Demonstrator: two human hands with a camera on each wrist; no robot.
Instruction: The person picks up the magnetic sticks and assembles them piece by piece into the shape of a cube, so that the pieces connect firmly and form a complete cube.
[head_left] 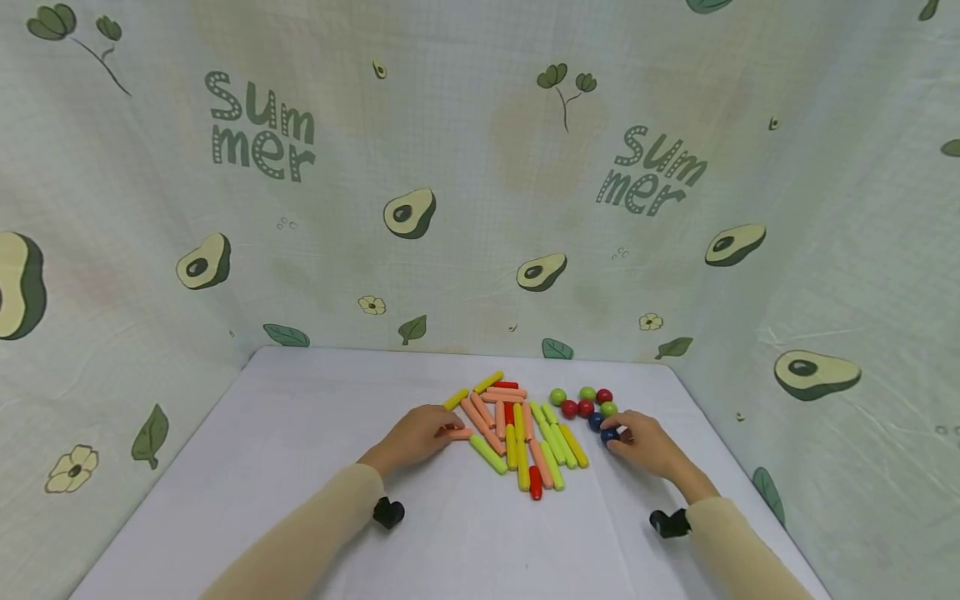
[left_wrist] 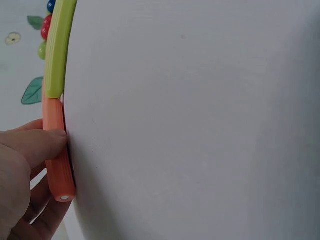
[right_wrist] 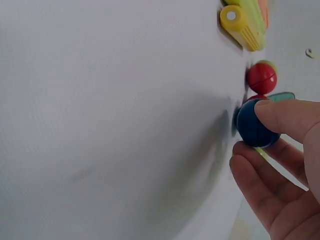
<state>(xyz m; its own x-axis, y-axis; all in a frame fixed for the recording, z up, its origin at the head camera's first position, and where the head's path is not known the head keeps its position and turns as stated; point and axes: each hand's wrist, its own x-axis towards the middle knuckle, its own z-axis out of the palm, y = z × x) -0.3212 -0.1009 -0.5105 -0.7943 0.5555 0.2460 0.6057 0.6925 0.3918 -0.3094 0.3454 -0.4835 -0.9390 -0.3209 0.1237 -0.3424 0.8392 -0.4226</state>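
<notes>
My left hand (head_left: 417, 435) pinches an orange plastic stick (left_wrist: 61, 170) between thumb and fingers at the left of the stick group. The far end of that stick meets the end of a yellow-green stick (head_left: 488, 454). At the right, my right hand (head_left: 643, 445) holds a dark blue ball (right_wrist: 254, 124), thumb on its near side and fingers beneath. Just beyond it lies another blue ball (head_left: 596, 422), with red balls (head_left: 570, 408) and green balls (head_left: 558, 397) clustered behind. Between the hands several orange, yellow, green and red sticks (head_left: 523, 471) lie side by side.
A white-covered table (head_left: 315, 408) carries everything. Behind and along both sides hangs a cloth (head_left: 465, 150) printed with avocados and leaves. A short red stick (head_left: 536, 483) lies nearest the front of the group. Dark wrist mounts (head_left: 388, 512) sit under both sleeves.
</notes>
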